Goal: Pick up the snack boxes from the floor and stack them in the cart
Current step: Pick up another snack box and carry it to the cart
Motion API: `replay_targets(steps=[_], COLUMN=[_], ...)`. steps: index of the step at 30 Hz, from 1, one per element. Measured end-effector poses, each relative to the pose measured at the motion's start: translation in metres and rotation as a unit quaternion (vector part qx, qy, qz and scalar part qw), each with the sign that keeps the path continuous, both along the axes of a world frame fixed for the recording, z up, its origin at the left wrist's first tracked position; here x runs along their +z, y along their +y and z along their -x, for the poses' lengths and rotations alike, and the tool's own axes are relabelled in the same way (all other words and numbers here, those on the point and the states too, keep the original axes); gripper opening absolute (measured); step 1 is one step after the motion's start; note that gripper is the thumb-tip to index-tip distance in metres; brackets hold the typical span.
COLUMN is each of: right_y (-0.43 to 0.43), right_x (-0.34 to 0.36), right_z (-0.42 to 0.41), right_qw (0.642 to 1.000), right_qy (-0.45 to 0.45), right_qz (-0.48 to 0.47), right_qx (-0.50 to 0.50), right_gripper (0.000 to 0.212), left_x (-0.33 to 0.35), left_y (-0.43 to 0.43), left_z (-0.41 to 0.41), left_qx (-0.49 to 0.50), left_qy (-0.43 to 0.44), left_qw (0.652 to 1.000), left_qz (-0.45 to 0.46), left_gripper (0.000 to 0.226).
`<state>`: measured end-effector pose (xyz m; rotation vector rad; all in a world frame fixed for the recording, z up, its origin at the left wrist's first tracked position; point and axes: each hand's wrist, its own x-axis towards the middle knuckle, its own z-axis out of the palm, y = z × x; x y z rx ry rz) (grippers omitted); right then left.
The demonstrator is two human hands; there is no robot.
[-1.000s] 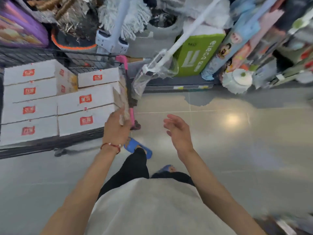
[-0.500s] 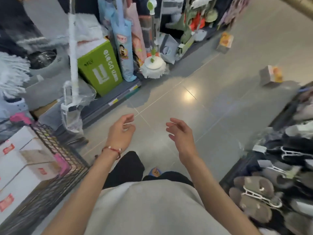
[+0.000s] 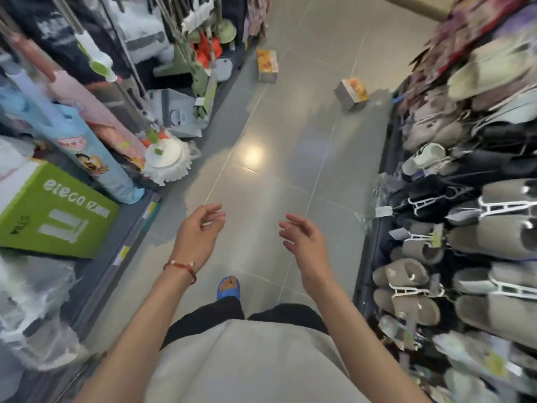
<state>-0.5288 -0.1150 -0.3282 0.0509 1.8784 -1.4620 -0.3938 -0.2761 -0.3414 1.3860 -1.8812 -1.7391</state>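
Note:
Two snack boxes lie on the grey tiled floor far down the aisle. One snack box (image 3: 267, 65), with an orange and yellow face, rests near the left shelf. The other snack box (image 3: 351, 93) sits tilted close to the slipper rack on the right. My left hand (image 3: 197, 234), with a red bracelet on its wrist, hovers over the floor with fingers apart and holds nothing. My right hand (image 3: 302, 242) is beside it, also empty with fingers spread. Both hands are well short of the boxes. The cart is out of view.
Shelving on the left holds a green box (image 3: 55, 213), a white mop head (image 3: 165, 159), mop handles and rolled mats. A rack of grey and black slippers (image 3: 465, 228) lines the right. The grey tiled floor (image 3: 279, 170) runs between them. My blue sandal (image 3: 228, 287) shows below.
My view has swung right, away from the cart of white boxes, which has left the frame. My left hand came off the cart's boxes. The floor boxes now lie ahead.

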Motion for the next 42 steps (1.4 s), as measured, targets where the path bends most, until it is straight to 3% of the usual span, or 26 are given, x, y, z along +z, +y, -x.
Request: replay_targets(steps=[16, 26, 37, 42], right_y=[-0.071, -0.137, -0.21, -0.255], right_x=[-0.005, -0.006, -0.008, -0.016], right_z=[0.134, 0.329, 0.537, 0.646], right_qw=[0.979, 0.971, 0.975, 0.966], right_qy=[-0.024, -0.086, -0.08, -0.075], right_qz=[0.022, 0.019, 0.008, 0.014], right_qx=[-0.203, -0.223, -0.208, -0.248], right_gripper=[0.021, 0.021, 0.02, 0.018], left_x=[-0.004, 0.005, 0.003, -0.012], left_y=[-0.106, -0.166, -0.243, -0.296], left_z=[0.193, 0.39, 0.598, 0.718], left_qx=[-0.159, -0.178, -0.166, -0.198], left_qy=[-0.012, -0.051, -0.03, -0.037], left_qw=[0.986, 0.981, 0.983, 0.977], left_qz=[-0.052, -0.049, -0.072, -0.074], left_gripper=[0.016, 0.022, 0.021, 0.02])
